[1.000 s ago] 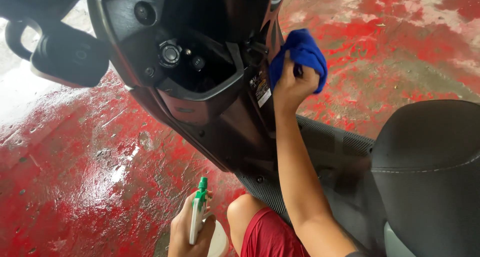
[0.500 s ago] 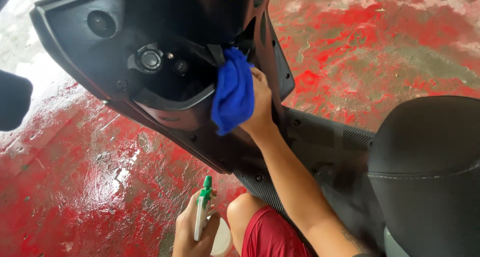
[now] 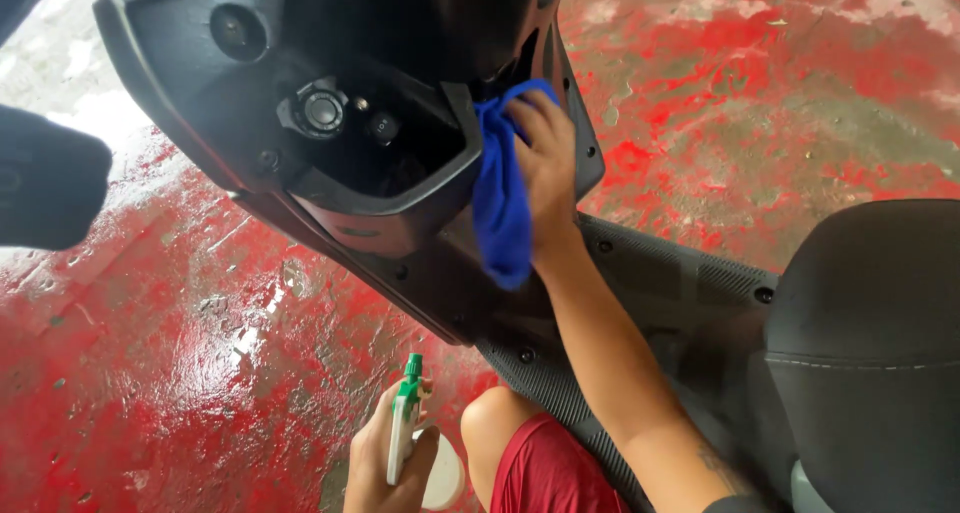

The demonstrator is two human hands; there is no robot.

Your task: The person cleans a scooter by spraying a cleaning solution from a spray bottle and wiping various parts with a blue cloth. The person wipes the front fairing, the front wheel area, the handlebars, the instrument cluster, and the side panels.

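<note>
The right hand (image 3: 548,178) presses a blue cloth (image 3: 497,198) against the scooter's black front panel (image 3: 400,223), fingers spread over the cloth's top while its tail hangs below the palm. The left hand (image 3: 385,463) grips a white spray bottle (image 3: 405,428) with a green nozzle. Since half a second ago, the cloth has shifted slightly up the panel's edge.

Wet red floor (image 3: 180,373) under black scooter (image 3: 400,223)

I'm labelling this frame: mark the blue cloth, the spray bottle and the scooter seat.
blue cloth (image 3: 500,213): head view, on the hanging fold beside the right hand (image 3: 545,158).
spray bottle (image 3: 404,425): head view, on the white and green trigger head, held in the left hand (image 3: 385,473).
scooter seat (image 3: 870,343): head view, on the black top surface.
</note>
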